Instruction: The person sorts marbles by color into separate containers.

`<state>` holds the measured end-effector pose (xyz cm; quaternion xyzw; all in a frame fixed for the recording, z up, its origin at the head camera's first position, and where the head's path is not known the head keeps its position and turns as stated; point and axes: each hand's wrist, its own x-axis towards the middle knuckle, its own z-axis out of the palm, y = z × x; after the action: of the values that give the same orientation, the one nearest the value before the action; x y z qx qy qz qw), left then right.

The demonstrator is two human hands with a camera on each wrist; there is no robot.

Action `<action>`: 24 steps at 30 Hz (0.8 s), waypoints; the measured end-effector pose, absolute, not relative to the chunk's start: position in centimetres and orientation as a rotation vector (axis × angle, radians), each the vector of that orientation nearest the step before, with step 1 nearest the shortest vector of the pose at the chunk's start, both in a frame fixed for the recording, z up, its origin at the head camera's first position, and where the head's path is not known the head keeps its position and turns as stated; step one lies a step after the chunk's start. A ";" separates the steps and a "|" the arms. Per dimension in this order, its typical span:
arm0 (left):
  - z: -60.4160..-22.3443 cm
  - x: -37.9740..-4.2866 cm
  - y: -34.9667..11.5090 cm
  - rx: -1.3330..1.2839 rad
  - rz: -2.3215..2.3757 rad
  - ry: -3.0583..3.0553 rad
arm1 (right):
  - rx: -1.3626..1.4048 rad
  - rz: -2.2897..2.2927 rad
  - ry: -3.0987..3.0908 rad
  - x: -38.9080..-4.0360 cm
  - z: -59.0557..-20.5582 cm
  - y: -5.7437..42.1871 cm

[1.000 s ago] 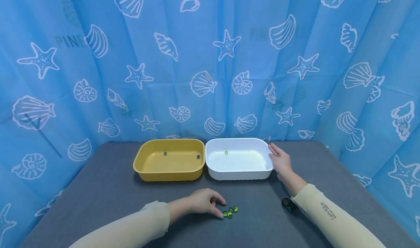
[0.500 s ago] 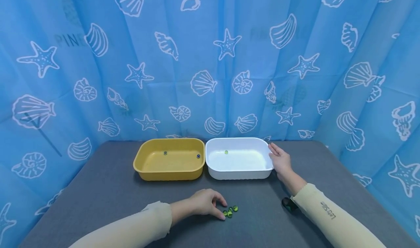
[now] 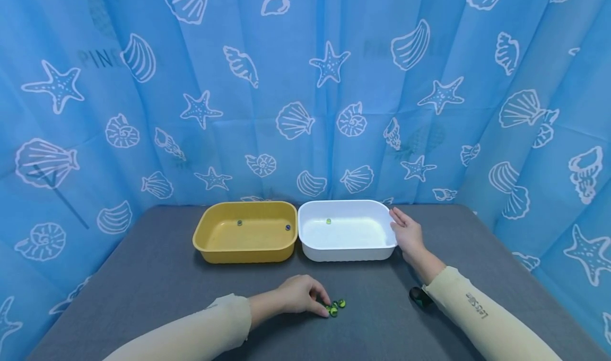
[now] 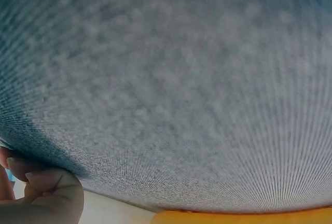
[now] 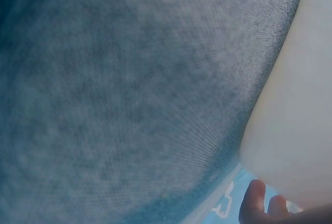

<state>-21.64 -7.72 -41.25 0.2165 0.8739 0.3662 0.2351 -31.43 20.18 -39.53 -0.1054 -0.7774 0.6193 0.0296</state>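
My left hand (image 3: 300, 295) is low over the grey table, with its thumb and forefinger pinching a green marble (image 3: 328, 309) at the left of a small cluster. Right beside the fingertips lie more green marbles (image 3: 334, 312), one of them (image 3: 341, 303) slightly apart. In the left wrist view the curled thumb and fingers (image 4: 54, 187) show, but the marble is hidden. My right hand (image 3: 408, 235) rests against the right end of a white tub (image 3: 348, 255), its fingers fairly straight. Two of those fingers (image 5: 254, 198) show past the tub in the right wrist view.
A yellow tub (image 3: 245, 256) stands left against the white one, holding two dark marbles (image 3: 288, 227). One pale green marble (image 3: 328, 221) lies in the white tub. A small black object (image 3: 420, 296) sits by the right sleeve. A blue shell-patterned curtain (image 3: 305, 85) hangs behind the table (image 3: 157, 276).
The left thumb and forefinger have drawn closer together around the leftmost green marble. My right hand and both tubs have stayed in place.
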 end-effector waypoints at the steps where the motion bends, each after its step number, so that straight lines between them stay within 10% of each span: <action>1: -41.2 -21.6 -7.7 0.590 1.018 2.392 | -0.326 1.909 -2.398 -31.4 -39.5 20.2; 24: -37.8 -24.4 -7.5 0.654 1.413 2.289 | -0.349 1.899 -2.390 -31.6 -39.6 20.2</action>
<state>-24.38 -7.47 -37.80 0.2321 0.8125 0.5015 0.1857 -31.61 20.17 -39.62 -0.1136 -0.7775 0.6176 0.0344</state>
